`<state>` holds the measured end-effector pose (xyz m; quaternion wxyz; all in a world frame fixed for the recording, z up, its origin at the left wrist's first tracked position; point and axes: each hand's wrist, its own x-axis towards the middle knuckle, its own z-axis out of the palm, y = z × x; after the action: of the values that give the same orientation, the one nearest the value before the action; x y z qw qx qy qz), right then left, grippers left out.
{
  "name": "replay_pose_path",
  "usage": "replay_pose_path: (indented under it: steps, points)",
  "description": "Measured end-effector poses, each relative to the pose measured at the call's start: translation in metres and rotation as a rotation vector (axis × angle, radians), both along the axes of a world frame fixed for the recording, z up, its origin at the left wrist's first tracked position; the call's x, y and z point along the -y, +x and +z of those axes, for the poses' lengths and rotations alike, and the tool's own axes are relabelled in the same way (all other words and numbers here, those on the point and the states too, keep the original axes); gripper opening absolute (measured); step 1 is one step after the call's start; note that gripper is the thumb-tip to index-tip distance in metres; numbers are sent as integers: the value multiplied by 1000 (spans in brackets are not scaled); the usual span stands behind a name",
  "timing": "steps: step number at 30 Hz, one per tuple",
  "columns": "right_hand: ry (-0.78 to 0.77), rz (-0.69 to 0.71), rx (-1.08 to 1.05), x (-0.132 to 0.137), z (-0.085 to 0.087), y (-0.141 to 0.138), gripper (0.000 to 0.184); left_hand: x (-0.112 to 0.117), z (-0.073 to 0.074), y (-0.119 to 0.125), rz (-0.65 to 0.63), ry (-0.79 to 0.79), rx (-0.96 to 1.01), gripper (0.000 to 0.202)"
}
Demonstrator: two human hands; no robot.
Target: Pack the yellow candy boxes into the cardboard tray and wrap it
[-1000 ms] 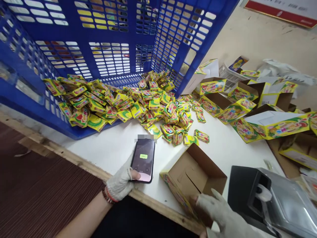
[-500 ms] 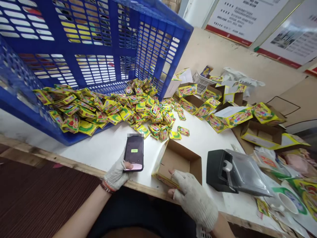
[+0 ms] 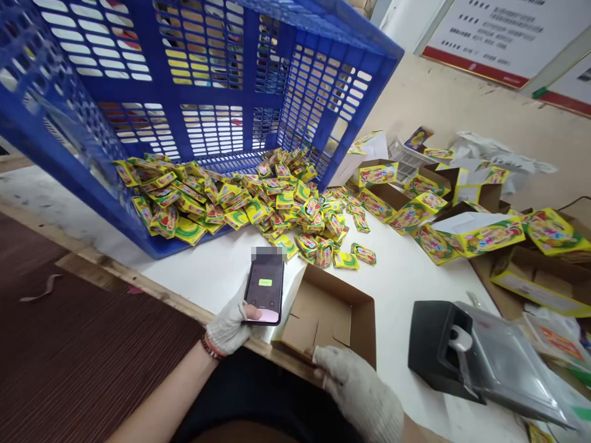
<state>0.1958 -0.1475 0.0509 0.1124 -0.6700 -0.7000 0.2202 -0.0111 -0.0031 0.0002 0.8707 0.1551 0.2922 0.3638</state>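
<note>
One open cardboard box (image 3: 337, 292) sits near the counter's (image 3: 397, 277) front edge, with nothing visible inside. The right hand (image 3: 357, 387) is at its near wall, fingers bent and close together; whether they pinch it I cannot tell. One phone (image 3: 264, 289), left of the box, is held in the left hand (image 3: 229, 328), thumb on the screen. The step in hand looks like steadying the box; shifting it would call for a firm grip on that wall. Beyond: one blue crate (image 3: 148, 43), small packs (image 3: 258, 209) too many to count, several overlapping printed cartons (image 3: 489, 237), one black device (image 3: 429, 344).
</note>
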Motion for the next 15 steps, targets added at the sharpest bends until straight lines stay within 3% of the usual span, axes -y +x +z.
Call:
replay_pose_path:
  steps: [4, 7, 12, 15]
  points:
    - [127, -245, -173, -4, 4, 11, 32, 4, 9, -6, -54, 23, -60, 63]
    - [172, -416, -333, -9, 14, 12, 32, 12, 27, -6, -107, 92, -83, 70]
    - [174, -480, -652, -21, 36, -5, 41, 31, 68, 8, -210, 268, -141, 88]
    - [156, -469, -815, -23, 46, -10, 49, 39, 81, 20, -298, 326, -175, 90]
